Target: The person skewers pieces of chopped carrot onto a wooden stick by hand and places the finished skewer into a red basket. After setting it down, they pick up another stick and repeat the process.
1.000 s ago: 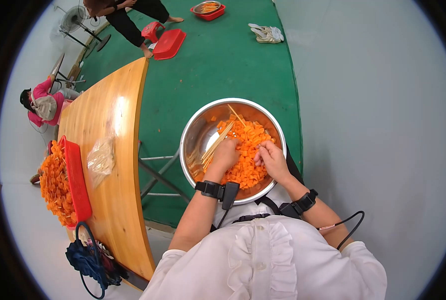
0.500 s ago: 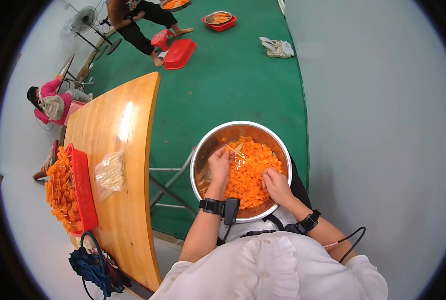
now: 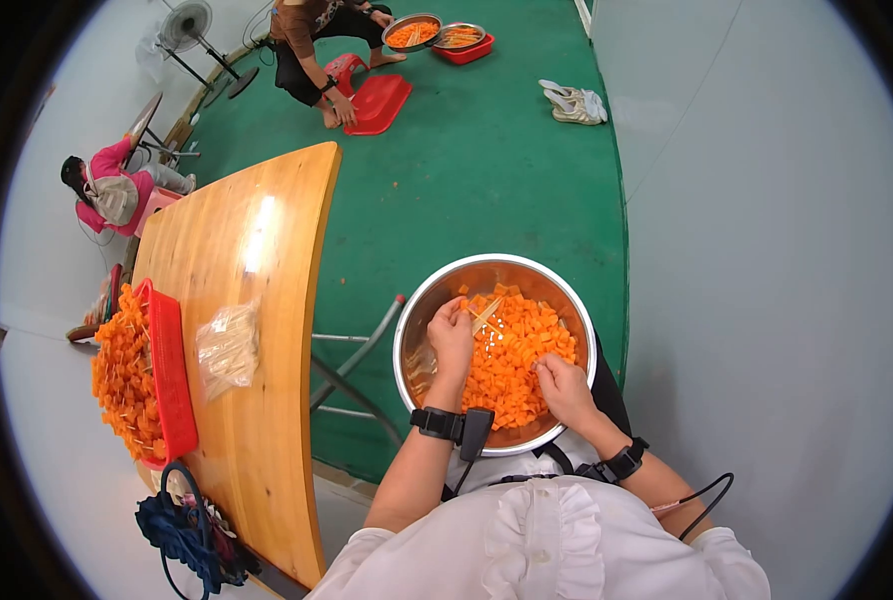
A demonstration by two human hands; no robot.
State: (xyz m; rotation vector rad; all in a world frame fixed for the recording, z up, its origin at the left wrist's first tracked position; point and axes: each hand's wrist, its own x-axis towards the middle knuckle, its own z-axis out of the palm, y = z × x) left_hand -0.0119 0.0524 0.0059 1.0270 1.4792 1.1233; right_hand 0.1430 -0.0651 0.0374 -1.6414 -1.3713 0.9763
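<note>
A steel bowl [image 3: 414,400] rests on my lap, with many diced carrot pieces [image 3: 512,350] inside. My left hand [image 3: 451,345] is over the bowl's left side, fingers pinched on a thin wooden stick [image 3: 480,317]. One carrot piece [image 3: 464,289] shows right at its fingertips. A few more pale sticks lie on the pieces beside that hand. On the right side of the bowl, my right hand [image 3: 567,392] is closed low over the carrot, thumb and forefinger together; what it pinches is hidden by the fingers.
On the wooden table [image 3: 267,430] to the left lie a bag of wooden sticks [image 3: 229,350] and a red basket [image 3: 172,375] heaped with skewered carrot pieces. Across the green floor, a person crouches by a red tub [image 3: 379,104] and bowls. White shoes [image 3: 574,104] stand near the wall.
The stick at my left hand has turned, and a carrot piece now shows by those fingertips. My right hand remains low in the bowl. The far person has bent down, holding a bowl.
</note>
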